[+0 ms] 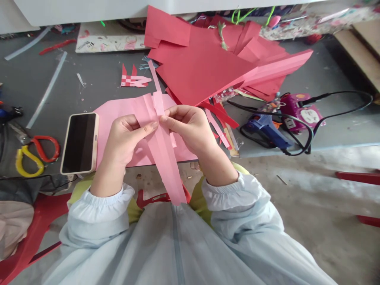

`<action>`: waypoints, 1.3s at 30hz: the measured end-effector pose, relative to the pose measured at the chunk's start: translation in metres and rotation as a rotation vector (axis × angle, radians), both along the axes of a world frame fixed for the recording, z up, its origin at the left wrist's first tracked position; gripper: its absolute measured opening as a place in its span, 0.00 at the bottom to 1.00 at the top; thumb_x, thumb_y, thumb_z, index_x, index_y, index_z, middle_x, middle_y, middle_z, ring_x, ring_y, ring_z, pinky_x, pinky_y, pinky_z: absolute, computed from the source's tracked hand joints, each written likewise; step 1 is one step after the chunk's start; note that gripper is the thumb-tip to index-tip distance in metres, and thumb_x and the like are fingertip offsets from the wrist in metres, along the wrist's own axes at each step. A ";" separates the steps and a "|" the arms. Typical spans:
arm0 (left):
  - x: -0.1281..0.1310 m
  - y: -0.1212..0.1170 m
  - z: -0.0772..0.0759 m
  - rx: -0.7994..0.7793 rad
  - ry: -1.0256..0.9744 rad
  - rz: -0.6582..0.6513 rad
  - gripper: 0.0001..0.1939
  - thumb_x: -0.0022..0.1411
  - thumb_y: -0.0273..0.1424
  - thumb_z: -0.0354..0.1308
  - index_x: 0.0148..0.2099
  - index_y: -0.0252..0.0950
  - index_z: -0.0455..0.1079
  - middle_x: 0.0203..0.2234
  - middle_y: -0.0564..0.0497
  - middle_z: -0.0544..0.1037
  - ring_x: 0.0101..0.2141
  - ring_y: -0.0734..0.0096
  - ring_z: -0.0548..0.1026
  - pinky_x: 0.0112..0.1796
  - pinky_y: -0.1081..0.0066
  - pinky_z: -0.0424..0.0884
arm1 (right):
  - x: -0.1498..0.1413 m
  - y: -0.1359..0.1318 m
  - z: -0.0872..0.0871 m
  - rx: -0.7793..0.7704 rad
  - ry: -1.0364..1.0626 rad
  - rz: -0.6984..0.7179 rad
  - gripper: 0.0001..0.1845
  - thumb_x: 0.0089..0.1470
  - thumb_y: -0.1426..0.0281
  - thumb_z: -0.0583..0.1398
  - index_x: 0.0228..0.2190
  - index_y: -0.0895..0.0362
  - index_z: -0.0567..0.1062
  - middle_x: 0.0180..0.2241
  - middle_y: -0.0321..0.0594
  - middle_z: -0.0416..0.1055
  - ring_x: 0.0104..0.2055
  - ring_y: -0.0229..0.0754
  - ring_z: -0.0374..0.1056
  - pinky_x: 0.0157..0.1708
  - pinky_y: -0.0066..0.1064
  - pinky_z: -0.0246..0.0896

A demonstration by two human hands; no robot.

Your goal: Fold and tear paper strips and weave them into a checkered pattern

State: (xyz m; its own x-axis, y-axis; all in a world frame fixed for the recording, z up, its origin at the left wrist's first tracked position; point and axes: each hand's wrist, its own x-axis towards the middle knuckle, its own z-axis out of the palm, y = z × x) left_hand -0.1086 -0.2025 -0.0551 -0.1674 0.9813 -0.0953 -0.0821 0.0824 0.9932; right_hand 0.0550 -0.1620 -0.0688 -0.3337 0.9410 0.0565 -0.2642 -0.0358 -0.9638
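Observation:
A creased strip of pink paper (pixel 166 158) is pinched between both hands above the table's front edge, its lower end hanging toward my lap. My left hand (pixel 126 136) grips its left side between thumb and fingers. On its right side, near the upper part, my right hand (pixel 190 124) pinches with thumb and forefinger. Under the hands lies a sheet of pink paper (pixel 109 109). Just beyond them sits a small woven red-and-pink paper piece (pixel 132 81), beside a narrow pink strip (pixel 154 75).
Red paper sheets (pixel 196 63) are piled at the back. To the right lie a blue glue gun (pixel 264 128) and a purple box (pixel 299 113) with black cable. A phone (pixel 80 142) and red-and-yellow-handled scissors (pixel 37 154) are at the left, near white strips (pixel 49 87).

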 end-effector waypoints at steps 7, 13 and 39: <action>0.002 0.000 0.002 -0.020 -0.031 -0.012 0.11 0.46 0.37 0.76 0.28 0.38 0.81 0.21 0.54 0.79 0.27 0.71 0.79 0.29 0.73 0.76 | 0.002 0.001 -0.001 -0.010 -0.002 0.050 0.18 0.41 0.59 0.75 0.26 0.59 0.78 0.22 0.32 0.72 0.24 0.31 0.65 0.24 0.25 0.64; 0.007 0.000 -0.004 0.023 -0.074 0.011 0.12 0.46 0.38 0.76 0.31 0.39 0.81 0.27 0.51 0.83 0.31 0.66 0.81 0.34 0.67 0.79 | 0.002 0.000 -0.002 0.012 -0.010 0.032 0.18 0.43 0.58 0.74 0.26 0.58 0.77 0.23 0.33 0.72 0.25 0.31 0.65 0.24 0.25 0.63; 0.009 0.002 -0.005 0.016 -0.084 0.023 0.12 0.45 0.39 0.77 0.28 0.39 0.80 0.26 0.51 0.83 0.31 0.67 0.82 0.34 0.69 0.78 | -0.001 -0.001 -0.005 0.011 -0.015 0.004 0.19 0.44 0.56 0.73 0.27 0.57 0.78 0.24 0.33 0.71 0.25 0.31 0.63 0.22 0.24 0.60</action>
State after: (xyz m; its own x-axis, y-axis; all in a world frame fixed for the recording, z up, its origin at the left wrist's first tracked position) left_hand -0.0995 -0.2006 -0.0604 -0.1820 0.9788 -0.0940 -0.1671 0.0635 0.9839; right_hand 0.0542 -0.1628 -0.0739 -0.3387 0.9388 0.0622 -0.2495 -0.0258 -0.9680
